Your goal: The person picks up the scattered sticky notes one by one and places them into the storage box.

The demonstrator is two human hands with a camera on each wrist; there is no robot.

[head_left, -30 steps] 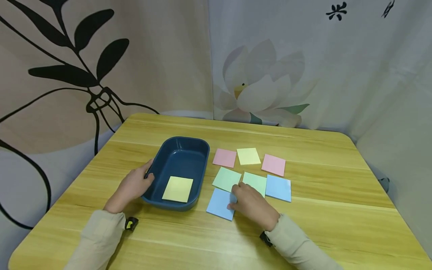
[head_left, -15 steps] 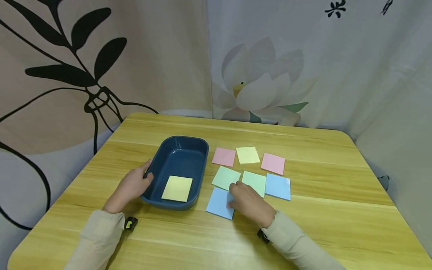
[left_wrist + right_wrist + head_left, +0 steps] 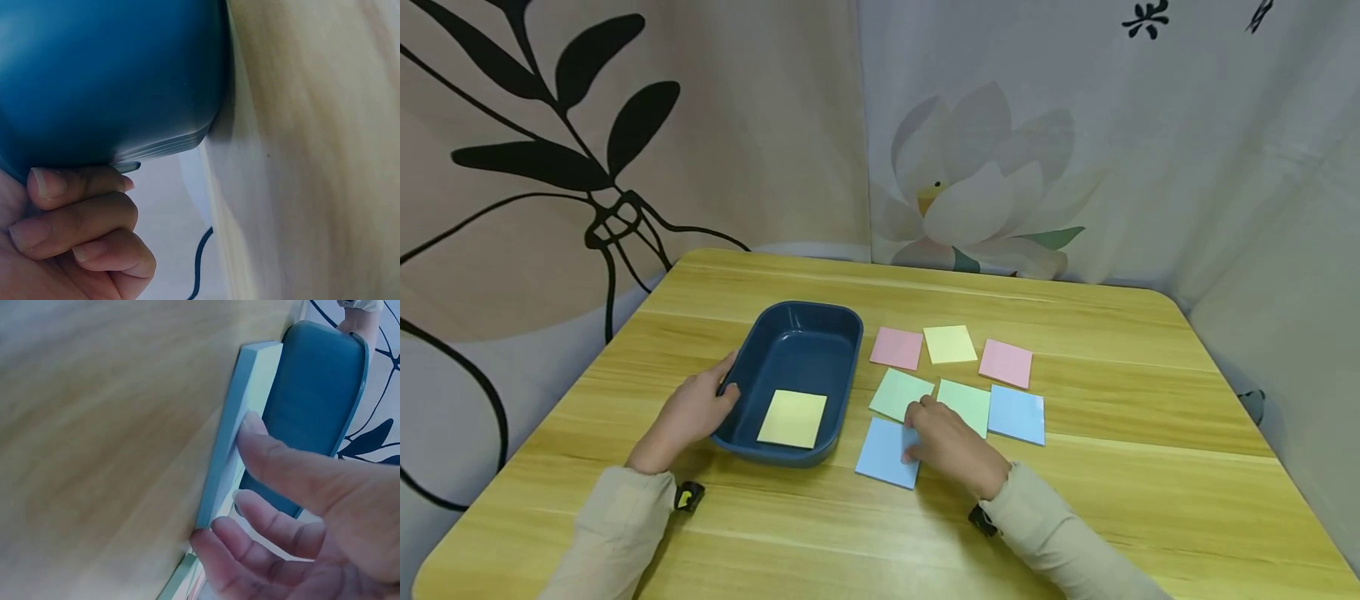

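Observation:
My left hand (image 3: 688, 417) grips the left rim of a dark blue tray (image 3: 801, 358), thumb over the edge. In the left wrist view its fingers (image 3: 87, 222) curl under the tray's side. A yellow sticky note pad (image 3: 792, 419) lies inside the tray's near end. Right of the tray, my right hand (image 3: 955, 450) holds a blue sticky note pad (image 3: 880, 457) at its right side. Seen from the right wrist, the thumb (image 3: 256, 437) presses on this pad's top and the fingertips touch its far edge. The pad looks flat on the table.
Beyond and beside the right hand lie two green pads (image 3: 900, 393), another blue pad (image 3: 1017, 415), two pink pads (image 3: 897, 348) and a yellow pad (image 3: 951, 344). They rest on a wooden table (image 3: 1112, 500). Printed curtains (image 3: 760, 125) hang behind it.
The right hand's fingers shift very slightly at the blue pad, which moves a little toward the near left. The left hand and the tray stay in place.

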